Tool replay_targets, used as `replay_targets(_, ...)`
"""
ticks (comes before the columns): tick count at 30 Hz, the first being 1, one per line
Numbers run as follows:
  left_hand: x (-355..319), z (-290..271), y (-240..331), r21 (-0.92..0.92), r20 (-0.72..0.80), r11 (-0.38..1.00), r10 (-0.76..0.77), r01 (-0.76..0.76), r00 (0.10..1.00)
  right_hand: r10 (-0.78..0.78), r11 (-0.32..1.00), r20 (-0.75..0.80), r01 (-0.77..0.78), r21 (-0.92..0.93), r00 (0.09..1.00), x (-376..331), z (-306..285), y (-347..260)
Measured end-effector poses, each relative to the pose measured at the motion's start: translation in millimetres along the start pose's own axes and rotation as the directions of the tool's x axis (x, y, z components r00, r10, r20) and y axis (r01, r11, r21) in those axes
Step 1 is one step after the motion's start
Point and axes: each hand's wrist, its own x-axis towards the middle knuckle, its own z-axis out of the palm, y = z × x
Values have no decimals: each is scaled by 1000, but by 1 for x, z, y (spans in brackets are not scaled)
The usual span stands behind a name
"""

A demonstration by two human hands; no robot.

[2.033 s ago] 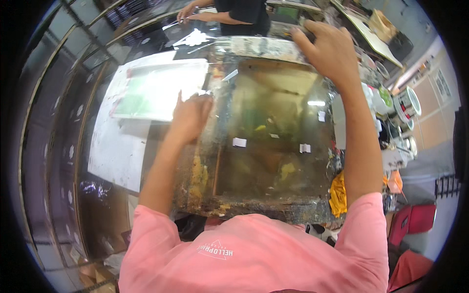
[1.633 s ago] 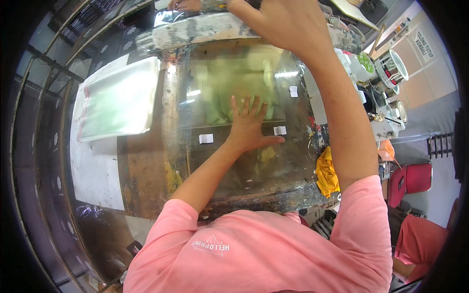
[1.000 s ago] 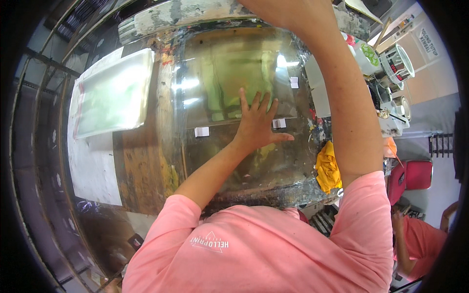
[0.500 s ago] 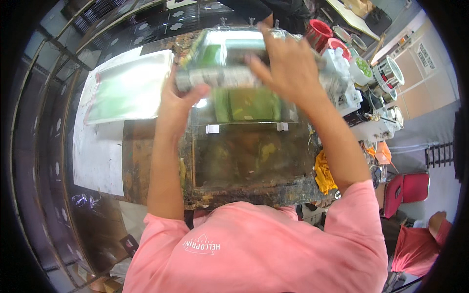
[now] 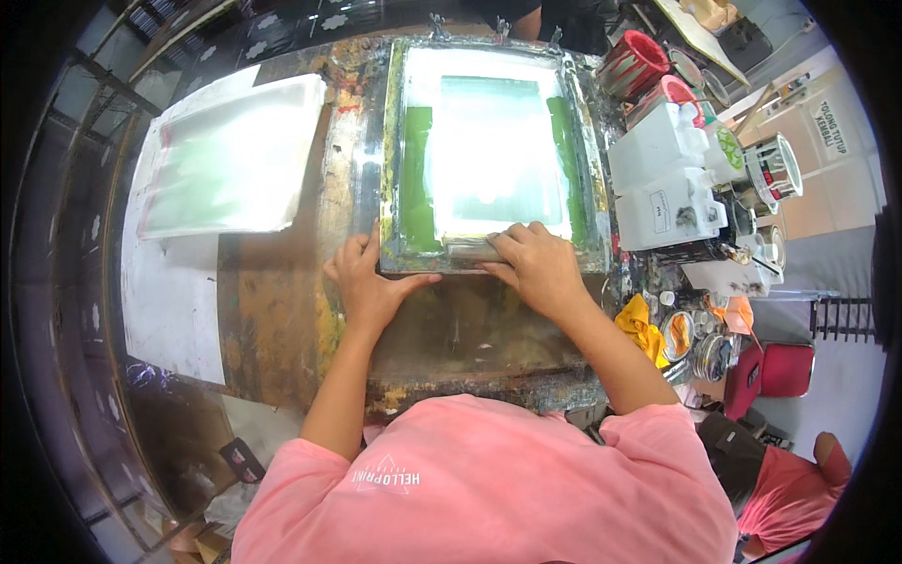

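Observation:
A screen-printing frame [image 5: 387, 179] lies flat on the stained table, with green borders around a bright, glossy middle panel. My left hand [image 5: 366, 289] holds its near left corner, fingers along the side and thumb along the front edge. At the near end of the mesh, my right hand [image 5: 543, 270] grips a squeegee [image 5: 472, 252], whose right part the fingers cover. Clamps [image 5: 438, 26] stand along the frame's far edge. Left of the frame lies a whitish, shiny sheet or stack of sheets [image 5: 235, 155] with a faint green tint, over white paper [image 5: 174, 305].
White plastic jugs [image 5: 662, 179], a red-stained bucket [image 5: 636, 64] and paint cans [image 5: 772, 169] crowd the table's right side. Nearer lie a yellow cloth [image 5: 641, 329] and small jars [image 5: 711, 355]. A person [image 5: 794, 493] is at the lower right; another person's arm [image 5: 526, 23] shows beyond the table.
The frame, raised and tilted half a second ago, has come down flat. My right hand has moved from its far part to the squeegee at the near end; my left hand has come nearer.

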Motion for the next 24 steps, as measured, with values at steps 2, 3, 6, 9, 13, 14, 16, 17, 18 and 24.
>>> replay_targets(2,0,-3,1,-31,8,999,-9,10,1000,-42,999,-43,42,-11,998,5,7,6)
replay_targets(3,-2,-4,1,-47,12,999,-14,15,1000,-61,998,-72,60,-21,996,13,13,12)
replay_targets(6,-2,-4,-1,-35,16,999,-1,2,1000,-90,993,-123,80,-84,988,56,25,37)
replay_targets(9,0,-2,-5,-16,-41,996,82,-83,996,-143,987,-229,122,-105,963,116,32,73)
replay_targets(13,2,-3,-5,-28,-41,997,64,-65,997,-120,985,-149,99,-141,981,185,25,114)
replay_targets(14,2,-3,-4,-32,-43,998,57,-59,997,-122,988,-88,112,-109,989,196,17,123)
replay_targets(16,3,-1,-4,-43,-84,996,80,-84,993,-87,996,38,88,-32,996,215,-4,127)
replay_targets(17,4,0,-5,-46,-124,992,112,-118,986,-50,999,100,49,10,994,225,-18,126)
replay_targets(18,4,1,-6,-48,-162,987,144,-153,976,-13,999,164,5,49,986,232,-26,125)
replay_targets(24,-2,3,-8,-126,-109,985,104,-117,989,-128,981,-146,104,-163,981,199,25,123)
